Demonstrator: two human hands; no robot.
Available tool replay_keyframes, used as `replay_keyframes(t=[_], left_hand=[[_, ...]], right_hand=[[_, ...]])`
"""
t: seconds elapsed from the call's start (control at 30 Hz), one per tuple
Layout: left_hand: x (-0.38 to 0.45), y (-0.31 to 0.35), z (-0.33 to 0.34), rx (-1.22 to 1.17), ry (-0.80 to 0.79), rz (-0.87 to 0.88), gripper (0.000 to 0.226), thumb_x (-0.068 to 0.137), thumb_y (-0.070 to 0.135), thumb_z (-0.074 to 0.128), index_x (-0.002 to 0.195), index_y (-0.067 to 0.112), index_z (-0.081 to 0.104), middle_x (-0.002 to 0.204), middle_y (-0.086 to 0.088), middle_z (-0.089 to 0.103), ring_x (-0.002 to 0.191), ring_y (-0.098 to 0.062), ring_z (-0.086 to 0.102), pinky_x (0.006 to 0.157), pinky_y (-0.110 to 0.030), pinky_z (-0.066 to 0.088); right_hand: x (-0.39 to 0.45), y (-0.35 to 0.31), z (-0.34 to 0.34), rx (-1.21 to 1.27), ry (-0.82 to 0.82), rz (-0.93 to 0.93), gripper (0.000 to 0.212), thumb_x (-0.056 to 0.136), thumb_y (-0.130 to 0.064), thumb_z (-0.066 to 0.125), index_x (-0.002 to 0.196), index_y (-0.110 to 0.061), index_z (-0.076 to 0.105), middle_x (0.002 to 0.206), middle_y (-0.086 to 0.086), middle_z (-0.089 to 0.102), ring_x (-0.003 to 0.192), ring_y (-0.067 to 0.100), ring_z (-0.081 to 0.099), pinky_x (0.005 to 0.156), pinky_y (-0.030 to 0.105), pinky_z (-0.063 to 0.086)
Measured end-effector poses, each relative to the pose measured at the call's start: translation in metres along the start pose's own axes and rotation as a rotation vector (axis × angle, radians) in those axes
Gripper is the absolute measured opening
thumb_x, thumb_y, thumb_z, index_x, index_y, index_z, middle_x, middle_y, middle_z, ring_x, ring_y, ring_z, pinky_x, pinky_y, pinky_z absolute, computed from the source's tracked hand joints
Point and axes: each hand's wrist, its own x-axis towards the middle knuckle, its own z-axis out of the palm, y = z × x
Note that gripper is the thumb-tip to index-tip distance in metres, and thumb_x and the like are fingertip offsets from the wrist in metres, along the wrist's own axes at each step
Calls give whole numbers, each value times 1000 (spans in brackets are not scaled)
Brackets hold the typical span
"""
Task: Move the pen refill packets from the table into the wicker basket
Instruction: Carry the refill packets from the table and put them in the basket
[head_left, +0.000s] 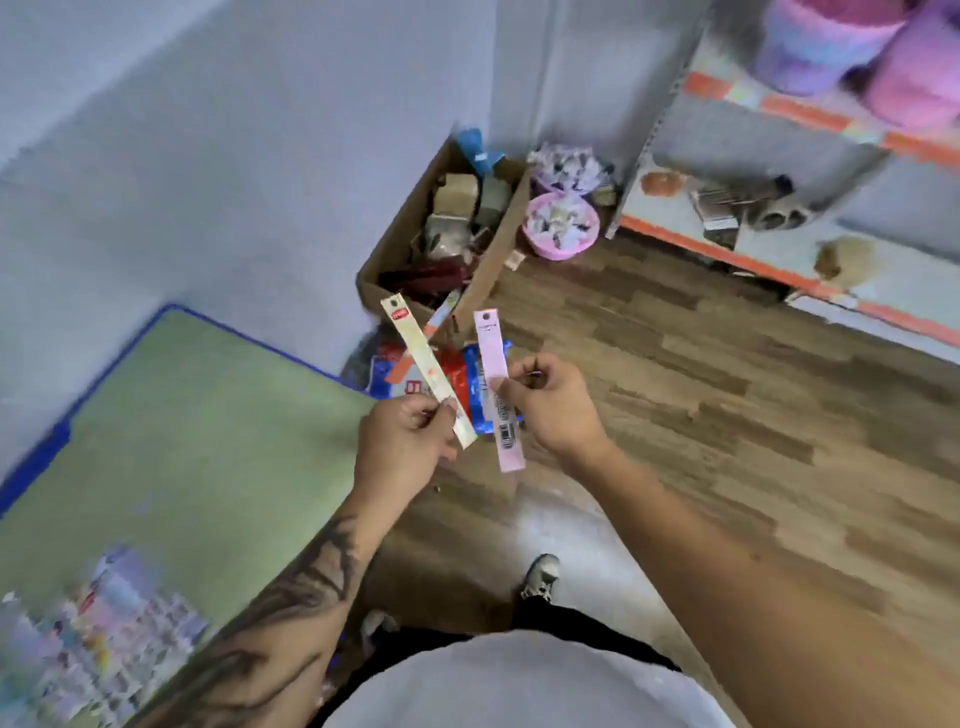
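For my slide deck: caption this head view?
Left hand pinches a cream refill packet, right hand a pink one, above wood floor.

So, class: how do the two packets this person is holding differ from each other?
The left hand pinches a cream packet that leans left; the right hand pinches a pink packet that stands nearly upright. The pink packet shows a barcode; the cream packet has a red label on top. Both are long, narrow strips with a hang hole.

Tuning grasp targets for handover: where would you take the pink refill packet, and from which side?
Take the pink packet by its free top end near the hang hole, coming from above. It is a flat, thin strip held near upright; the right hand pinches its middle, so the top end is clear. Pinch across the flat faces, not the edges.
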Motion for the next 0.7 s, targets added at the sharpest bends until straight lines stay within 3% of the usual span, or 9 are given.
replay_keyframes(t=[0.1, 0.33, 0.53, 0.7], left_hand=[[18, 61, 99, 2, -172, 45, 20, 96, 12, 70, 76, 9, 73, 66, -6, 75, 50, -21, 71, 46, -23, 50], [26, 161, 295, -53, -514, 86, 11, 91, 0, 71, 86, 10, 73, 69, -6, 76, 50, -17, 67, 50, -27, 58], [66, 200, 396, 33, -696, 75, 14, 93, -2, 62, 97, 8, 70, 71, -6, 76, 51, -16, 68, 46, -24, 51], [146, 235, 448, 82, -815, 46, 9, 95, 1, 62, 92, 6, 68, 81, -13, 78, 58, -22, 71, 48, -26, 52]], right_hand=[[6, 0, -106, 94, 167, -11, 15, 92, -15, 76, 89, -7, 63, 80, 11, 70, 67, 18, 59, 60, 33, 49], [3, 17, -302, 237, 521, -14, 22, 92, -16, 76, 99, 1, 64, 82, 8, 70, 68, 16, 62, 57, 28, 51], [41, 38, -382, 367, 682, 57, 26, 93, -11, 74, 104, 8, 60, 81, 11, 68, 69, 21, 63, 61, 36, 53], [119, 24, -420, 403, 738, 129, 17, 92, -14, 75, 97, -3, 63, 79, 7, 69, 67, 17, 65, 60, 32, 52]])
